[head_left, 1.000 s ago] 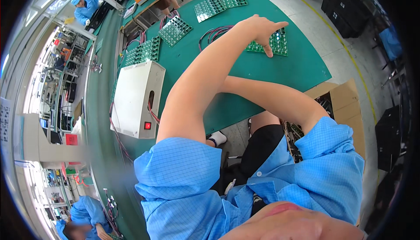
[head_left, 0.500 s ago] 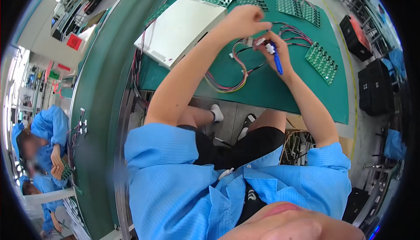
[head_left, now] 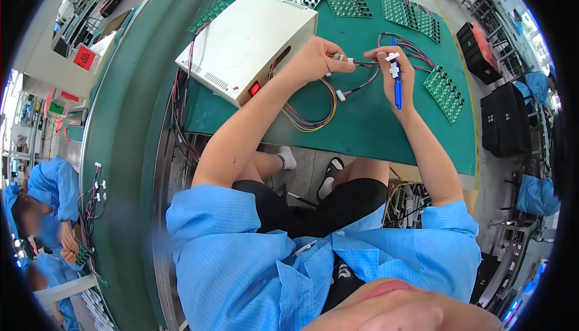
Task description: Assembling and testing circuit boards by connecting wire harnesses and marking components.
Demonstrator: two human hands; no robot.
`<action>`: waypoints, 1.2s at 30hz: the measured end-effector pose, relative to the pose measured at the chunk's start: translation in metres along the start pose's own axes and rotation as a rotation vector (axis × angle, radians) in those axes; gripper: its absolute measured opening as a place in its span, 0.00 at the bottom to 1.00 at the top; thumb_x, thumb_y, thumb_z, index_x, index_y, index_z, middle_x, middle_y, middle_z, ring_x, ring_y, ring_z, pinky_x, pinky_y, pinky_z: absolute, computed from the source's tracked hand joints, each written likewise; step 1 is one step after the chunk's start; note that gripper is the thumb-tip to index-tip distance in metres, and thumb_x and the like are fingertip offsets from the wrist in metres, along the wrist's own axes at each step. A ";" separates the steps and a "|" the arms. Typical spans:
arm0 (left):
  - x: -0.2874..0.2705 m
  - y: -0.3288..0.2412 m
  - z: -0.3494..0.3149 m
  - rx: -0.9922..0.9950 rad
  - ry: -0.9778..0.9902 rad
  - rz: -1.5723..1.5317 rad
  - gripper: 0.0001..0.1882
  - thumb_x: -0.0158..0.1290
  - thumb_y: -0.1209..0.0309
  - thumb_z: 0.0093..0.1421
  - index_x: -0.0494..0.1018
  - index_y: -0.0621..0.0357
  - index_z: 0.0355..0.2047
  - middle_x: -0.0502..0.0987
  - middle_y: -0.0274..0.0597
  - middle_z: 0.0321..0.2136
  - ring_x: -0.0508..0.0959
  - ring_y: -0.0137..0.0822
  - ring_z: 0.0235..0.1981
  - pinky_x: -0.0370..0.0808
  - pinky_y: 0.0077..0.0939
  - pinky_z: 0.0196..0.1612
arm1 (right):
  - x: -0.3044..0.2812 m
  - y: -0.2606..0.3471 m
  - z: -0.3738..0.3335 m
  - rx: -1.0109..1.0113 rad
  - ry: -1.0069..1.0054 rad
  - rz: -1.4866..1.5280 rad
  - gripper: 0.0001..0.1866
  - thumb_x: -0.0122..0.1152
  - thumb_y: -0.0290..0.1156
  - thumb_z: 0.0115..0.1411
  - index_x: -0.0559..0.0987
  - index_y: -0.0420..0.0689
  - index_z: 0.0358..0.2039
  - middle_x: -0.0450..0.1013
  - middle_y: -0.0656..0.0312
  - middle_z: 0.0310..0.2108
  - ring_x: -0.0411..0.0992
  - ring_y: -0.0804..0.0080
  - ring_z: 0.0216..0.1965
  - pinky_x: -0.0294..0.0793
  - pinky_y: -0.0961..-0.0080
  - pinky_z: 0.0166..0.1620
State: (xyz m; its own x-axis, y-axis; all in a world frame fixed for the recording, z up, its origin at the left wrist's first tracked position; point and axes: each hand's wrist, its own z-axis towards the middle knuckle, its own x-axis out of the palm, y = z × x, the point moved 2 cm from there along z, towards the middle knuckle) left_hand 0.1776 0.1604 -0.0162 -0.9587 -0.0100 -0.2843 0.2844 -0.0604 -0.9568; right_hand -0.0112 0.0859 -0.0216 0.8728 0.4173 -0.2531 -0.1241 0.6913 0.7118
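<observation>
My left hand (head_left: 315, 62), fingers closed in a pinch, holds a white cable connector (head_left: 350, 61) beside the right side of a white metal box (head_left: 247, 32). Across from it, my right hand (head_left: 399, 77) is closed around a blue pen (head_left: 398, 92). Small white pieces, which look like connectors, show against the pen at the fingers. Dark and red wires run between the hands and on to a green circuit board (head_left: 444, 94) at the right. A looped multicoloured cable (head_left: 310, 127) lies below my left hand, and a loose white plug (head_left: 341, 95) rests on the green mat.
Several circuit boards (head_left: 348, 3) with wires line the far side of the green table (head_left: 374, 132). A red switch (head_left: 254, 88) sits on the box. A green conveyor belt (head_left: 129, 150) runs along the left, with co-workers in blue beyond. Black crates (head_left: 512, 117) stand at right.
My hands have drawn apart, the left one moving left and down, the right one slightly right. The box's red switch has come into sight, and the view has shifted a little.
</observation>
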 end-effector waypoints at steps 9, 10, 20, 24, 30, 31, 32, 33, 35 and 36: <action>0.007 0.008 -0.006 0.143 -0.090 -0.094 0.16 0.62 0.64 0.55 0.79 0.66 0.35 0.71 0.27 0.17 0.64 0.17 0.17 0.56 0.14 0.20 | 0.015 -0.009 -0.008 0.354 0.250 -0.049 0.21 0.49 0.11 0.51 0.74 0.42 0.44 0.70 0.64 0.25 0.69 0.80 0.26 0.68 0.83 0.30; 0.008 0.010 -0.004 0.115 -0.095 -0.080 0.15 0.60 0.63 0.56 0.79 0.65 0.35 0.71 0.27 0.17 0.64 0.16 0.18 0.56 0.14 0.20 | 0.015 -0.007 -0.009 0.286 0.245 -0.120 0.21 0.49 0.12 0.50 0.74 0.42 0.45 0.72 0.62 0.26 0.70 0.79 0.27 0.69 0.81 0.31; 0.009 0.028 0.003 0.033 0.027 -0.407 0.14 0.48 0.63 0.66 0.77 0.61 0.38 0.67 0.26 0.18 0.63 0.18 0.20 0.60 0.13 0.26 | 0.008 -0.004 -0.002 0.009 0.135 -0.306 0.05 0.58 0.22 0.59 0.77 0.39 0.37 0.75 0.64 0.25 0.73 0.79 0.29 0.71 0.81 0.32; 0.009 0.031 0.004 0.049 0.063 -0.319 0.13 0.45 0.66 0.68 0.75 0.62 0.43 0.71 0.29 0.24 0.65 0.19 0.25 0.64 0.13 0.30 | 0.004 -0.009 -0.003 0.231 0.266 -0.168 0.08 0.57 0.33 0.64 0.76 0.41 0.34 0.73 0.69 0.21 0.65 0.86 0.22 0.62 0.87 0.25; 0.011 0.034 0.005 0.083 0.064 -0.276 0.12 0.46 0.69 0.67 0.75 0.65 0.40 0.75 0.32 0.24 0.67 0.21 0.23 0.66 0.15 0.28 | 0.006 -0.009 -0.001 0.316 0.336 -0.094 0.09 0.57 0.35 0.64 0.76 0.42 0.33 0.73 0.70 0.21 0.62 0.88 0.20 0.59 0.87 0.24; 0.011 0.034 0.005 0.091 0.070 -0.249 0.12 0.46 0.69 0.66 0.76 0.64 0.40 0.75 0.32 0.24 0.68 0.20 0.23 0.66 0.15 0.29 | 0.006 -0.009 -0.001 0.333 0.343 -0.103 0.10 0.58 0.36 0.63 0.77 0.42 0.32 0.73 0.69 0.20 0.63 0.87 0.22 0.61 0.86 0.27; 0.011 0.034 0.005 0.086 0.075 -0.216 0.12 0.47 0.69 0.66 0.76 0.64 0.40 0.75 0.32 0.24 0.68 0.20 0.23 0.66 0.15 0.29 | 0.006 -0.010 -0.001 0.370 0.349 -0.128 0.10 0.59 0.37 0.62 0.77 0.43 0.32 0.73 0.69 0.20 0.65 0.86 0.23 0.63 0.85 0.29; 0.011 0.034 0.005 0.101 0.075 -0.219 0.12 0.47 0.69 0.66 0.76 0.64 0.40 0.75 0.32 0.24 0.68 0.20 0.23 0.66 0.15 0.29 | 0.006 -0.009 -0.001 0.349 0.350 -0.112 0.10 0.59 0.37 0.62 0.77 0.43 0.32 0.73 0.69 0.20 0.65 0.86 0.23 0.63 0.85 0.29; 0.010 0.035 0.005 0.086 0.098 -0.212 0.12 0.47 0.69 0.66 0.77 0.64 0.39 0.75 0.31 0.24 0.69 0.20 0.24 0.66 0.16 0.30 | 0.005 -0.010 -0.001 0.367 0.369 -0.113 0.10 0.59 0.37 0.62 0.77 0.42 0.31 0.72 0.69 0.19 0.65 0.85 0.23 0.63 0.84 0.28; 0.010 0.035 0.006 0.107 0.098 -0.218 0.12 0.47 0.69 0.66 0.77 0.64 0.39 0.75 0.31 0.24 0.69 0.20 0.24 0.66 0.16 0.30 | 0.005 -0.010 -0.001 0.364 0.365 -0.113 0.10 0.59 0.37 0.62 0.77 0.42 0.31 0.72 0.69 0.19 0.65 0.85 0.23 0.63 0.84 0.28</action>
State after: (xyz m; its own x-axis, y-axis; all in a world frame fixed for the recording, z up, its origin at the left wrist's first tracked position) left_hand 0.1780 0.1526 -0.0516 -0.9905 0.1113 -0.0812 0.0633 -0.1558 -0.9858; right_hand -0.0063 0.0813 -0.0301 0.6419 0.5751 -0.5071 0.1900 0.5215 0.8319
